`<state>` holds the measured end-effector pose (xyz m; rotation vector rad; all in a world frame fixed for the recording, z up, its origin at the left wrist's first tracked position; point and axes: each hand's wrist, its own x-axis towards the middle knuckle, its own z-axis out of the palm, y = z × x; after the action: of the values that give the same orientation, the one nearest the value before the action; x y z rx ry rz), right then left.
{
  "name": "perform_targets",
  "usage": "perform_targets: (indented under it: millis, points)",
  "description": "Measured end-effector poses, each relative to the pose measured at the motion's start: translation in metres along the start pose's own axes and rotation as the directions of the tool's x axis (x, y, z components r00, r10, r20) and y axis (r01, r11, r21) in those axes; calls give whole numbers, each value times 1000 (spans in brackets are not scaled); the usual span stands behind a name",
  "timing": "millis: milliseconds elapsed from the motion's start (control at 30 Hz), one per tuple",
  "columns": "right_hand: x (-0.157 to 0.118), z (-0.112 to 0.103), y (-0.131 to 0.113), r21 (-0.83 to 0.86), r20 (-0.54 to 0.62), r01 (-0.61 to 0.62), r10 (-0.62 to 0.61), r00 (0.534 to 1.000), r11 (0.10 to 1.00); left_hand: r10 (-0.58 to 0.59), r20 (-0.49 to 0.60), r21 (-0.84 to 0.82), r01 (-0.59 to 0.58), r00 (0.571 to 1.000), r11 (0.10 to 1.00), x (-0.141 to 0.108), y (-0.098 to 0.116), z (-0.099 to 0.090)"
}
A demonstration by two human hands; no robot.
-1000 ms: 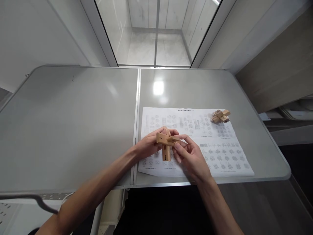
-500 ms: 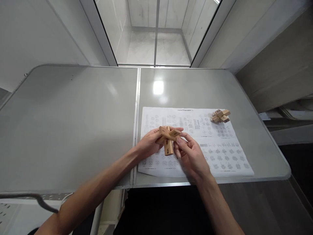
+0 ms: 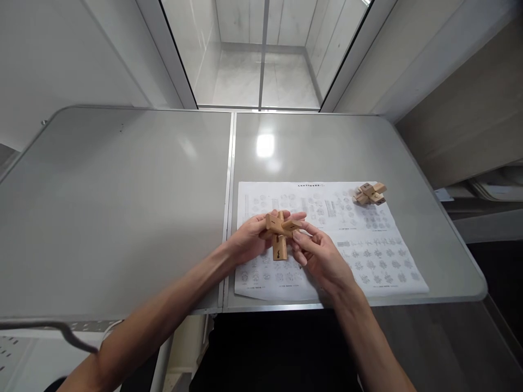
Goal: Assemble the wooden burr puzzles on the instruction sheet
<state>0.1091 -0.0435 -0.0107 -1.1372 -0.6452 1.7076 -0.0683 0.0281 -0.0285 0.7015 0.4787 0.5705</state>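
Between my hands, above the printed sheet, is a wooden burr puzzle (image 3: 280,247) made of crossed bars with dark marks on their ends. My left hand (image 3: 250,238) is closed around its left and far side, some fingers hidden behind the wood. From the right, my right hand (image 3: 321,253) pinches a bar of the same puzzle between thumb and fingers. One marked bar end points toward me. A second wooden burr puzzle (image 3: 370,194) rests on the far right corner of the sheet, apart from both hands.
The white sheet (image 3: 355,234) printed with small diagrams lies on the right half of a grey folding table (image 3: 143,179). A metal seam (image 3: 229,179) runs between the table halves. Beyond the far edge is a glass panel (image 3: 286,76). A grey bent tube (image 3: 61,329) shows at lower left.
The burr puzzle in my hands has turned slightly, its near bar swinging a little to the left. The sheet has shifted slightly toward me and to the right.
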Motion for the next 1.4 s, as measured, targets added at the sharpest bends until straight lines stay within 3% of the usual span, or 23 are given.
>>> perform_targets:
  millis: [167,367,733,900,1100,1200,1333,1400]
  points:
    - [2,2,-1,166,-17,-20,24,1000,986,92,-39,32,-91,995,995,-7,3,13]
    - [2,6,3,253,9,-33,32,999,967,279,-181,341,-206,943,917,-11,-6,23]
    - [-3,5,7,440,108,-124,85,990,889,331,-260,486,-174,907,857,-10,-8,24]
    - [-5,8,15,489,130,-156,105,986,858,365,-300,473,-195,881,859,-12,-8,29]
    - [-8,10,14,672,150,-206,141,979,711,451,-200,498,-306,870,811,-13,-11,31]
    - [-11,7,3,768,189,-232,135,973,597,546,-100,601,-387,832,700,-13,-14,26]
    - [-17,10,-3,818,244,-287,151,958,498,697,67,777,-475,714,412,-13,-21,16]
    - [-19,14,-1,825,275,-318,161,948,466,723,129,807,-495,679,321,-13,-23,12]
